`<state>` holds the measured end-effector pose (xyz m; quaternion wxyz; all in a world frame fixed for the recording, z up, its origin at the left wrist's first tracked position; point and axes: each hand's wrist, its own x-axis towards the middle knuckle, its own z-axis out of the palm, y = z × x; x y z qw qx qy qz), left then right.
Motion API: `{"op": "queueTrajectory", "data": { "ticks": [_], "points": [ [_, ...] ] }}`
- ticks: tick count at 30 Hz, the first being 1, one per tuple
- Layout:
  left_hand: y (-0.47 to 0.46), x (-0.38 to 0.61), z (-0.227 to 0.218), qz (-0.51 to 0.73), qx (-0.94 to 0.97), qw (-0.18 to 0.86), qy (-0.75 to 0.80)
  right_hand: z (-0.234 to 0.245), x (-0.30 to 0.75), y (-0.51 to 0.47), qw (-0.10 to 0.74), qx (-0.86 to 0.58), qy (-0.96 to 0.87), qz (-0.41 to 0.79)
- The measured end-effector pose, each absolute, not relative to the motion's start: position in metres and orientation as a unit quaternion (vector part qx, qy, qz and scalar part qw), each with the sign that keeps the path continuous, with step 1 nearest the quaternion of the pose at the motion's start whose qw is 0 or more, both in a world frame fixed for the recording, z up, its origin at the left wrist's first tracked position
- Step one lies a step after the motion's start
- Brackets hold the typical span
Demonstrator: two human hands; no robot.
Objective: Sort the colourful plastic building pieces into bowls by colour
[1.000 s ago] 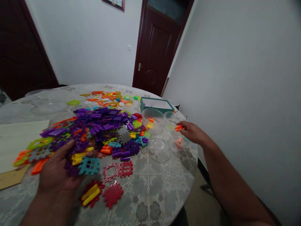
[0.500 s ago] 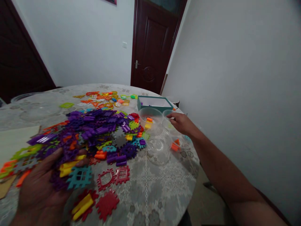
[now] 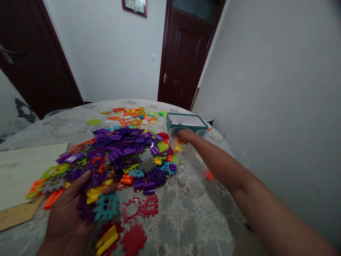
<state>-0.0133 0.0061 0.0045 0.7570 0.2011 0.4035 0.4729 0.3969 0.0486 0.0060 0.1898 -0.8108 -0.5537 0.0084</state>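
My left hand [image 3: 69,209] lies flat, fingers spread, on the near edge of a big heap of purple, orange and green plastic building pieces [image 3: 121,151]. Its fingertips touch a yellow piece [image 3: 96,193] and a teal window-shaped piece [image 3: 106,207]. My right hand [image 3: 184,136] reaches far across the table into a clear plastic bowl [image 3: 178,142] that holds small orange and yellow pieces. Its fingers are curled down over the bowl; what they hold, if anything, is hidden. A teal box [image 3: 185,122] stands just behind that bowl.
Round table with a lace-patterned cloth [image 3: 183,220]. More clear bowls [image 3: 190,174] sit under my right forearm. Red gear and frame pieces [image 3: 141,206] lie near the front edge. A pale board [image 3: 23,170] lies at left. A second scatter of pieces [image 3: 128,115] at the back. Dark doors behind.
My right hand has moved left, from the bowls at the table's right edge to the bowl by the teal box; the orange pieces it held a second ago are gone. My left hand stays put.
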Motion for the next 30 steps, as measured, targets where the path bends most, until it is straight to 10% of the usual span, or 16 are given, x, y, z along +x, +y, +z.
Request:
{"op": "queueTrajectory", "data": {
  "ticks": [10, 23, 30],
  "points": [
    [0.004, -0.008, 0.006, 0.501, 0.208, 0.746, 0.386, 0.036, 0.396, 0.049, -0.046, -0.816, -0.562, 0.13],
    [0.001, -0.009, 0.011, 0.484, 0.173, 0.804, 0.298, 0.061, 0.435, -0.138, -0.012, -0.793, -0.607, -0.049],
    [0.004, -0.009, -0.002, 0.503, 0.139, 0.808, 0.273, 0.028, 0.377, -0.163, 0.206, -0.725, -0.638, -0.158]
  ]
}}
